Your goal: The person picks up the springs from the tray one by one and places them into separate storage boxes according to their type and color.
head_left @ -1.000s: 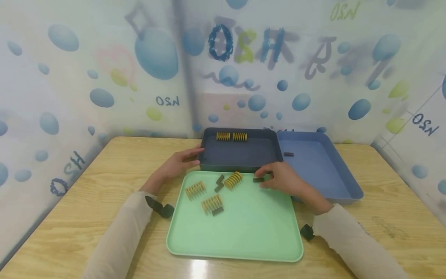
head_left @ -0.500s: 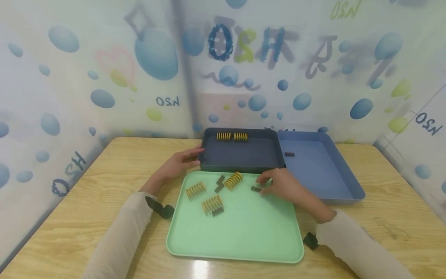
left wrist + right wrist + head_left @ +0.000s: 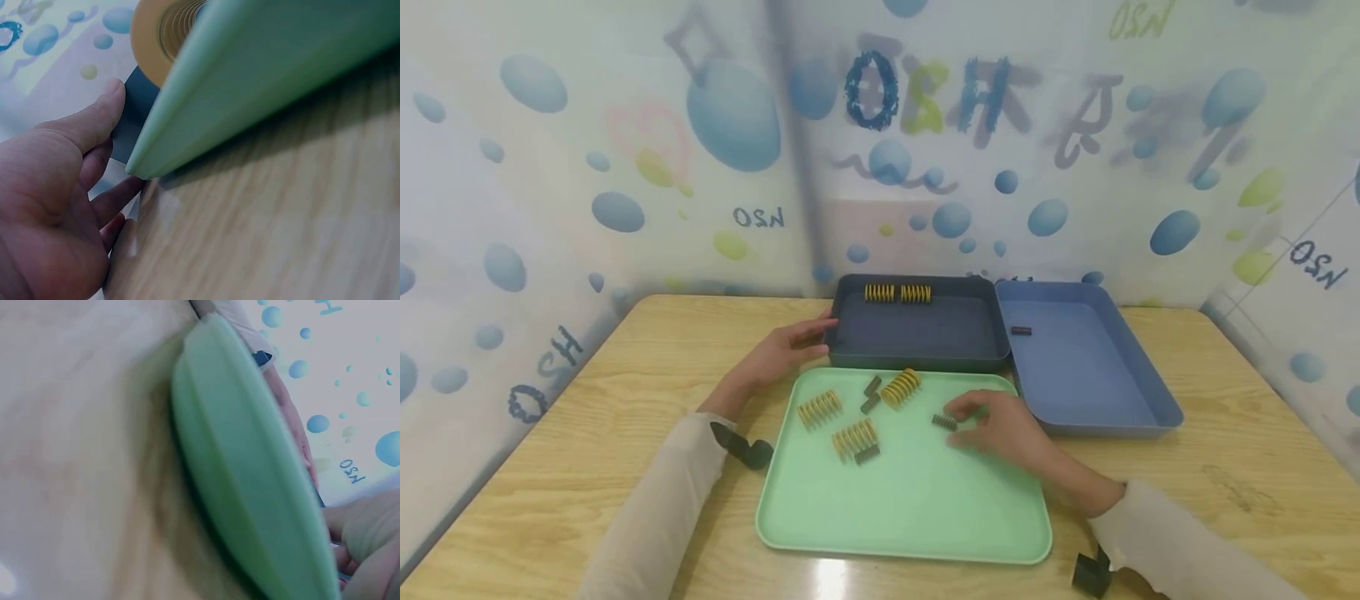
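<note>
While the head view showed the right hand (image 3: pixel 1003 429) drawn toward the near side of the green tray (image 3: pixel 925 508), the small dark spring (image 3: pixel 944 422) had shifted with it and so remained outside the blue tray (image 3: pixel 1090 358). It lay at the tips of the parted thumb and forefinger; whether they pinched it could not be told. The left wrist view showed the left hand (image 3: pixel 56 206) relaxed and holding nothing, beside the charcoal tray (image 3: pixel 135 106). In the right wrist view, the green tray partly hid the right hand; no spring showed.

Bubble-print wall covering (image 3: pixel 880 237), wood-grain table (image 3: pixel 677 358)
</note>
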{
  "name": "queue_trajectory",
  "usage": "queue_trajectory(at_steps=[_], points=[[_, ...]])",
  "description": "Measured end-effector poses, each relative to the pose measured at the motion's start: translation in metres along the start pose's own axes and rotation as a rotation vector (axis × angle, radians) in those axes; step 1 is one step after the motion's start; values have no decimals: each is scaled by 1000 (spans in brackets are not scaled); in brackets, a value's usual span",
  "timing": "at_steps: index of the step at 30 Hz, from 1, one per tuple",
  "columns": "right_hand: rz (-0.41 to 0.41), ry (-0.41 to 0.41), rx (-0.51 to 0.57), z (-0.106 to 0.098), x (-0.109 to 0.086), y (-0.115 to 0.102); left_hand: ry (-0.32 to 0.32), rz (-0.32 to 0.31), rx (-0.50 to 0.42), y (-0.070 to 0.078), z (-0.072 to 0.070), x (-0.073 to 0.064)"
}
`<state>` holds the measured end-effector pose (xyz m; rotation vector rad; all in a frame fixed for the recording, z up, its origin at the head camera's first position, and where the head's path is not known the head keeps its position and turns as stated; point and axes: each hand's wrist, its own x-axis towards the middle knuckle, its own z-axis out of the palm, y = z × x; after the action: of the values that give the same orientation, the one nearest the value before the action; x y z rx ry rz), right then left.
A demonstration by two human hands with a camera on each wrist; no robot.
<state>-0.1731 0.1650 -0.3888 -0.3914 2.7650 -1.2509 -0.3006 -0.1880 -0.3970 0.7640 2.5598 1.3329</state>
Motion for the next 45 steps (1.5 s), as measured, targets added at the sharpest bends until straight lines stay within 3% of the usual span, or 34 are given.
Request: queue_trajectory(at_steps=[9, 30, 38, 45], points=[[-22, -9, 60, 4, -2, 2, 2, 14, -25, 1, 0, -1], [-139, -16, 20, 3, -6, 4, -8, 22, -31, -1, -1, 0], [-138, -31, -4, 0, -6, 4, 3, 18, -13, 0, 1, 0], [-99, -93, 58, -9, -6, -3, 3, 13, -26, 1, 0, -1]])
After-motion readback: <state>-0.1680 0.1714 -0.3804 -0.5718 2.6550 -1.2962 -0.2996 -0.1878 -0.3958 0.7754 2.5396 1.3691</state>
